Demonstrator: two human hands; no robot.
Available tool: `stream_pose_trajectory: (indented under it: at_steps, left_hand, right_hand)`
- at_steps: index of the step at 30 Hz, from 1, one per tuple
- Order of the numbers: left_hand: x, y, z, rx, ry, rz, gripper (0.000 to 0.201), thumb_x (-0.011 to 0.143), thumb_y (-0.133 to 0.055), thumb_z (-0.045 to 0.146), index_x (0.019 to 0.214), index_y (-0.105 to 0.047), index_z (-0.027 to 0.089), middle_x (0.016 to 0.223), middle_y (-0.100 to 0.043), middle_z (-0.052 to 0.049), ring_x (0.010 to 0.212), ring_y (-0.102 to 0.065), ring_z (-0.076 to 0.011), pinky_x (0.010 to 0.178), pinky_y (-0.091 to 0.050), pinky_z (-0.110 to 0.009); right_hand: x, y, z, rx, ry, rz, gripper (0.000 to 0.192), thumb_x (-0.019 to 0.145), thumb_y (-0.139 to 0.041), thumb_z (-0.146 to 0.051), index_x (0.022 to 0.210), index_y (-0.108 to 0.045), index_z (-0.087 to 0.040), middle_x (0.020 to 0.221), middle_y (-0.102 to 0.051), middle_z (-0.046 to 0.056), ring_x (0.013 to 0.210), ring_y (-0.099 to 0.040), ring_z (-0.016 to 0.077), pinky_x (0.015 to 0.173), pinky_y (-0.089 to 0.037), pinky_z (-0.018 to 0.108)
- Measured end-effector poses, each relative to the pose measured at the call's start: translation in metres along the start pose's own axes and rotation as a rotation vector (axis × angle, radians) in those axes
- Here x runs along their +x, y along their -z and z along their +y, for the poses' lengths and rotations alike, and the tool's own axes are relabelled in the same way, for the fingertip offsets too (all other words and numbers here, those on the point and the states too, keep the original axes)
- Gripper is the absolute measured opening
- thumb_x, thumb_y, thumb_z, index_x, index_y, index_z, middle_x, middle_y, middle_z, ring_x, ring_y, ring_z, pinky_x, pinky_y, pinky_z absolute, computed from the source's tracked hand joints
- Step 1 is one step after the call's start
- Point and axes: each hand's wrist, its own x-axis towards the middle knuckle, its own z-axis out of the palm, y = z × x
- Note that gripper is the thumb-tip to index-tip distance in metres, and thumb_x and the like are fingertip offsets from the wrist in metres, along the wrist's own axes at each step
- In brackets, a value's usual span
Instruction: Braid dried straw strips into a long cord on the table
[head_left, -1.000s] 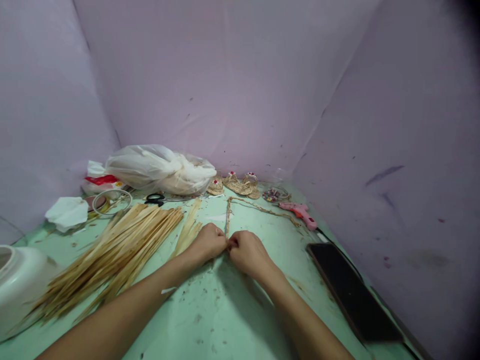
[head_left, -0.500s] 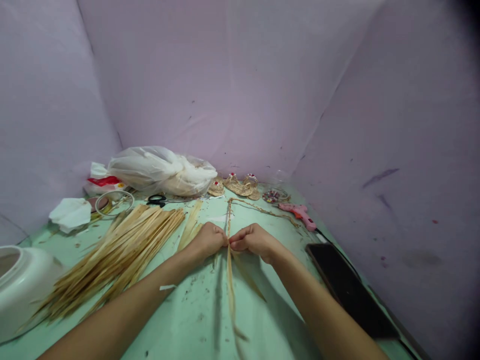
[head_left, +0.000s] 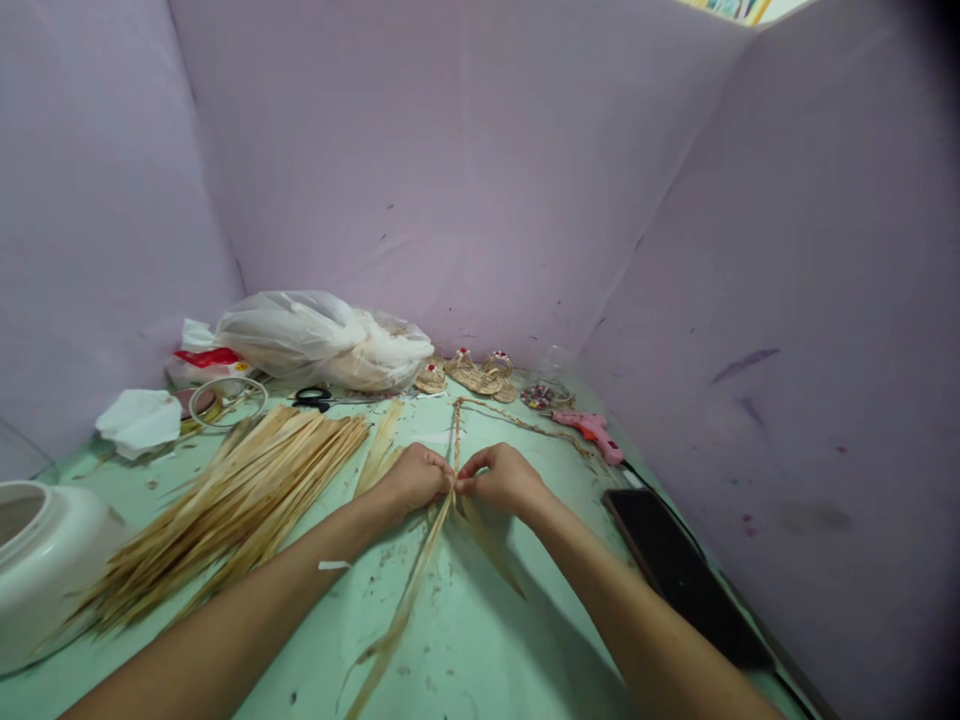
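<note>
Both hands meet at the middle of the green desk (head_left: 480, 640), pinching the near end of a braided straw cord (head_left: 455, 430) that runs away from the person toward the far wall. The left hand (head_left: 411, 478) is curled almost closed, thumb and fingers clamped on the braid's working end; the right hand (head_left: 501, 478) is likewise closed to a pinch on the same spot, touching the left. From that point loose straw strips (head_left: 405, 600) trail back toward the person across the desk, one long and flat, another splayed off to the right. A big bundle of dry straw (head_left: 240, 500) lies just left of the left forearm, with a white pot (head_left: 45, 560) at the near left edge. Scissors (head_left: 311, 397), a plastic bag (head_left: 322, 340), small woven sandals (head_left: 472, 372), a pink glue gun (head_left: 592, 430) and a dark phone (head_left: 675, 570) sit further off. As a judgement: if either pinch slackens, the last crossings could spring loose, and the dry strips look brittle enough to split if bent sharply or pulled hard.
</note>
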Motion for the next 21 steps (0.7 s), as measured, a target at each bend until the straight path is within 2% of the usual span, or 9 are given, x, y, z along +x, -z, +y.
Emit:
stream_pose_trajectory:
  at_steps: [2, 4, 7, 9, 11, 13, 16, 18, 21]
  left_hand:
    - [0.000, 0.001, 0.000, 0.013, -0.014, 0.003, 0.008, 0.047, -0.045, 0.014, 0.044, -0.051, 0.011, 0.034, -0.031, 0.006, 0.036, -0.021, -0.0037, 0.039, -0.012, -0.020]
    - [0.000, 0.002, 0.000, 0.013, -0.029, 0.010, 0.007, 0.048, -0.046, 0.015, 0.043, -0.051, 0.011, 0.034, -0.030, 0.006, 0.036, -0.020, -0.0033, 0.040, -0.012, -0.020]
    - [0.000, 0.004, 0.000, -0.019, -0.053, 0.004, 0.009, 0.050, -0.047, 0.016, 0.045, -0.052, 0.011, 0.035, -0.031, 0.006, 0.036, -0.020, -0.0032, 0.039, -0.013, -0.020]
    - [-0.001, 0.004, 0.001, -0.035, -0.067, -0.006, 0.009, 0.050, -0.046, 0.016, 0.044, -0.051, 0.011, 0.035, -0.031, 0.006, 0.036, -0.021, -0.0032, 0.039, -0.014, -0.019]
    - [-0.001, 0.003, 0.001, -0.028, -0.072, -0.009, 0.009, 0.049, -0.046, 0.015, 0.042, -0.049, 0.011, 0.035, -0.030, 0.006, 0.037, -0.020, -0.0031, 0.040, -0.013, -0.019]
    - [-0.001, 0.003, 0.000, 0.013, -0.071, -0.011, 0.009, 0.049, -0.046, 0.015, 0.042, -0.050, 0.011, 0.035, -0.029, 0.006, 0.038, -0.019, -0.0033, 0.040, -0.013, -0.020]
    - [0.002, 0.004, -0.004, 0.139, -0.094, 0.000, 0.012, 0.052, -0.046, 0.017, 0.046, -0.054, 0.010, 0.038, -0.030, 0.006, 0.040, -0.022, -0.0044, 0.041, -0.016, -0.019]
    - [0.004, 0.006, -0.007, 0.287, -0.156, 0.019, 0.014, 0.053, -0.046, 0.018, 0.048, -0.056, 0.010, 0.040, -0.032, 0.005, 0.042, -0.027, -0.0055, 0.042, -0.019, -0.019]
    - [0.003, 0.008, -0.008, 0.588, -0.279, 0.060, 0.017, 0.056, -0.045, 0.018, 0.049, -0.059, 0.010, 0.043, -0.038, 0.003, 0.046, -0.035, -0.0077, 0.046, -0.022, -0.020]
  right_hand:
    - [-0.001, 0.003, -0.004, -0.075, 0.054, 0.019, 0.016, 0.050, -0.066, -0.029, 0.064, -0.070, -0.022, 0.060, -0.061, 0.002, 0.061, -0.052, 0.0142, 0.050, -0.031, 0.022]
    - [-0.002, 0.001, -0.006, -0.016, 0.074, -0.016, 0.010, 0.052, -0.064, -0.023, 0.061, -0.067, -0.018, 0.054, -0.058, 0.001, 0.056, -0.050, 0.0131, 0.049, -0.030, 0.022]
    - [-0.005, -0.006, -0.007, 0.372, -0.010, -0.148, 0.004, 0.055, -0.058, -0.015, 0.057, -0.055, -0.015, 0.047, -0.052, -0.002, 0.049, -0.048, 0.0107, 0.048, -0.033, 0.022]
    - [-0.008, -0.009, -0.006, 0.699, -0.105, -0.272, 0.011, 0.056, -0.056, -0.014, 0.059, -0.046, -0.017, 0.045, -0.050, -0.004, 0.047, -0.049, 0.0103, 0.049, -0.038, 0.022]
    - [-0.010, -0.012, -0.006, 0.895, -0.166, -0.358, 0.014, 0.056, -0.054, -0.011, 0.061, -0.043, -0.018, 0.044, -0.048, -0.005, 0.043, -0.047, 0.0087, 0.049, -0.040, 0.023]
    - [-0.010, -0.013, -0.004, 0.892, -0.171, -0.370, 0.012, 0.055, -0.053, -0.010, 0.059, -0.044, -0.016, 0.043, -0.045, -0.006, 0.038, -0.040, 0.0055, 0.043, -0.035, 0.019]
    - [-0.006, -0.016, 0.002, 0.776, -0.159, -0.321, 0.007, 0.054, -0.052, -0.010, 0.050, -0.047, -0.014, 0.037, -0.040, -0.006, 0.033, -0.028, 0.0028, 0.034, -0.018, 0.017]
    - [-0.004, -0.019, 0.006, 0.744, -0.167, -0.270, 0.008, 0.051, -0.052, -0.008, 0.047, -0.048, -0.013, 0.033, -0.037, -0.007, 0.031, -0.024, 0.0023, 0.033, -0.012, 0.018]
    - [-0.005, -0.025, 0.008, 0.735, -0.178, -0.192, 0.007, 0.048, -0.052, -0.008, 0.046, -0.048, -0.014, 0.032, -0.037, -0.008, 0.030, -0.022, 0.0024, 0.033, -0.010, 0.019]
